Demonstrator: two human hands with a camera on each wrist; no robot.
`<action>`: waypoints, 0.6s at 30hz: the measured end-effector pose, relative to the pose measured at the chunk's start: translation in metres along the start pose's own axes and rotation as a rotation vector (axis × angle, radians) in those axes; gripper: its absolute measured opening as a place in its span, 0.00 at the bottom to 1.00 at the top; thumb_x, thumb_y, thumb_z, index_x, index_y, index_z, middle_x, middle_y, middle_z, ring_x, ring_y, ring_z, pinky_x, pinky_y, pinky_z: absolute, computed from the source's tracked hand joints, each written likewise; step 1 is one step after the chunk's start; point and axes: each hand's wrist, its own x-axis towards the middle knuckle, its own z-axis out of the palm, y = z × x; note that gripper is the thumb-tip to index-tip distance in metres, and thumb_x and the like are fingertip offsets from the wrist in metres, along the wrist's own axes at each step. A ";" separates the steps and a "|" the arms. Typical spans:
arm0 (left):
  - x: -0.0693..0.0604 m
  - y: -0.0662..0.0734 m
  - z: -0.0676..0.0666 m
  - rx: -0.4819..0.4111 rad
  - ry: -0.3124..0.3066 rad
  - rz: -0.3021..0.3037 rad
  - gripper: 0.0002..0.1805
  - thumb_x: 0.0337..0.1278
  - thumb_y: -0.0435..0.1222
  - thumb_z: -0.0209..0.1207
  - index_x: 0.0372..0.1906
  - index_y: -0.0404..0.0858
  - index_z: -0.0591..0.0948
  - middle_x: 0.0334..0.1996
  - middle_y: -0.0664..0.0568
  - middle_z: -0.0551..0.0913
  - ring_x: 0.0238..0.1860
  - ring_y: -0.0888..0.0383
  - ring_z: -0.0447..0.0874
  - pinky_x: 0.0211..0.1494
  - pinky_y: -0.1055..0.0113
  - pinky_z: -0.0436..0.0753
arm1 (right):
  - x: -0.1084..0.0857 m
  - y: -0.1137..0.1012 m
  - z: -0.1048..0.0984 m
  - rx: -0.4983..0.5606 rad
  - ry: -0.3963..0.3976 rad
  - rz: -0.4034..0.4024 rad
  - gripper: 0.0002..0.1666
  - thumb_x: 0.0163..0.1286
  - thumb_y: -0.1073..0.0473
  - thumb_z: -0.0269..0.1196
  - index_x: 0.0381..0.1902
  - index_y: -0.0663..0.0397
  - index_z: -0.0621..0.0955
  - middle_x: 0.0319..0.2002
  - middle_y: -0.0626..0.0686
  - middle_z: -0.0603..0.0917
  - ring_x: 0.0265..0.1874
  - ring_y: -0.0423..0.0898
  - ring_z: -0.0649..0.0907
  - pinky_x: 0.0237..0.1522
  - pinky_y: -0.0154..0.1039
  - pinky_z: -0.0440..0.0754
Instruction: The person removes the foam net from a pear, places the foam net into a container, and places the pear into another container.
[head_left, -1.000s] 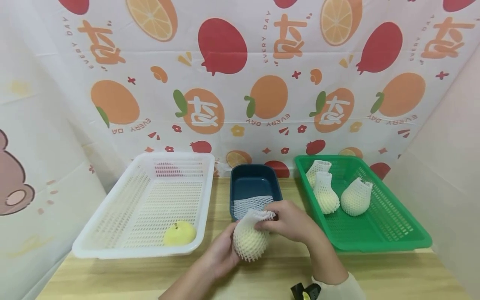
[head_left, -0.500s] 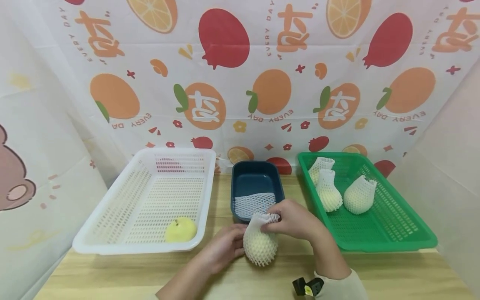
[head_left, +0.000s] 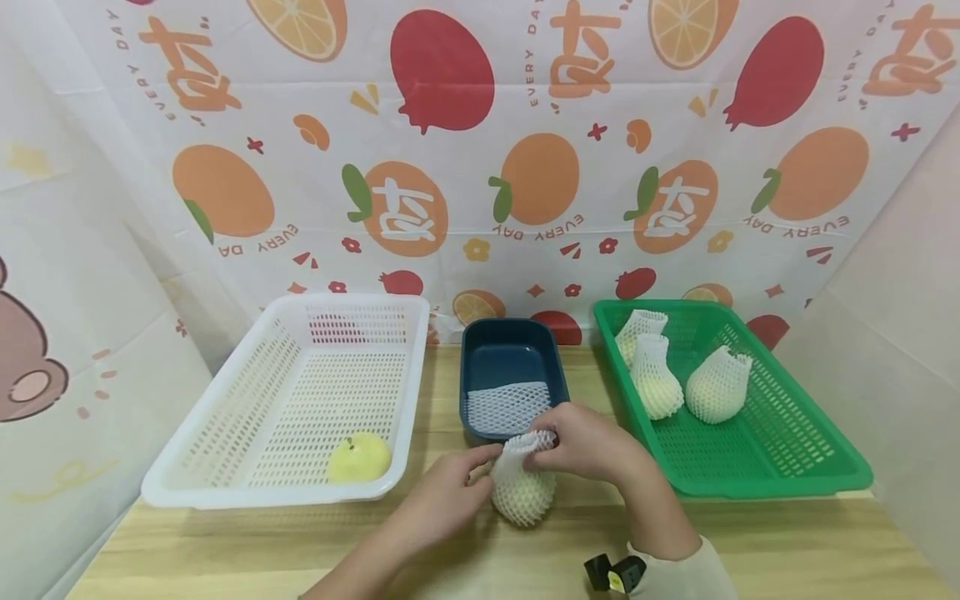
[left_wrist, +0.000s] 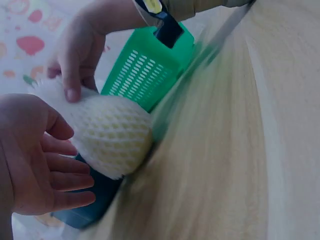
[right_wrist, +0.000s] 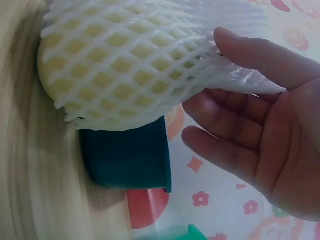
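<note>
Withdrawn since one second ago: the left hand (head_left: 450,494), which cradled the netted fruit (head_left: 525,498); its fingers now extend loosely at the fruit's 9 to 10 o'clock. From the fruit, the white basket (head_left: 258,497) lies at 10 o'clock, the green basket (head_left: 772,487) at 2, the blue tray (head_left: 508,358) at 12. The right hand (head_left: 583,442) pinches the foam net's collar (head_left: 519,448). Judged handling: firm, bruisable, moderate weight; the net (probably soft, stretchy) may slide, so support the round body.
</note>
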 end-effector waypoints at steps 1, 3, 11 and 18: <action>-0.001 0.002 0.000 0.029 0.019 0.000 0.27 0.60 0.35 0.56 0.66 0.39 0.75 0.18 0.54 0.74 0.11 0.65 0.62 0.13 0.71 0.66 | -0.001 0.000 0.000 0.004 -0.002 0.006 0.05 0.58 0.56 0.73 0.28 0.45 0.85 0.22 0.39 0.79 0.22 0.36 0.75 0.26 0.32 0.76; -0.003 0.006 0.001 0.065 0.073 0.014 0.26 0.57 0.35 0.58 0.64 0.41 0.77 0.22 0.53 0.80 0.11 0.66 0.62 0.12 0.71 0.66 | -0.002 0.000 -0.001 0.014 -0.007 0.019 0.05 0.57 0.57 0.73 0.30 0.44 0.85 0.24 0.39 0.81 0.23 0.37 0.76 0.28 0.32 0.78; -0.004 0.007 0.006 0.088 0.281 0.243 0.20 0.52 0.38 0.70 0.52 0.45 0.84 0.50 0.59 0.85 0.46 0.61 0.83 0.39 0.70 0.83 | -0.007 -0.001 -0.007 0.019 0.003 0.057 0.10 0.55 0.61 0.73 0.36 0.45 0.86 0.28 0.40 0.82 0.27 0.40 0.78 0.30 0.35 0.79; 0.003 0.000 0.010 0.036 0.353 0.354 0.11 0.53 0.38 0.70 0.43 0.44 0.87 0.41 0.60 0.86 0.34 0.68 0.79 0.28 0.71 0.78 | -0.014 0.003 -0.014 0.056 0.019 0.056 0.10 0.57 0.55 0.74 0.37 0.47 0.87 0.28 0.41 0.84 0.28 0.41 0.80 0.30 0.35 0.81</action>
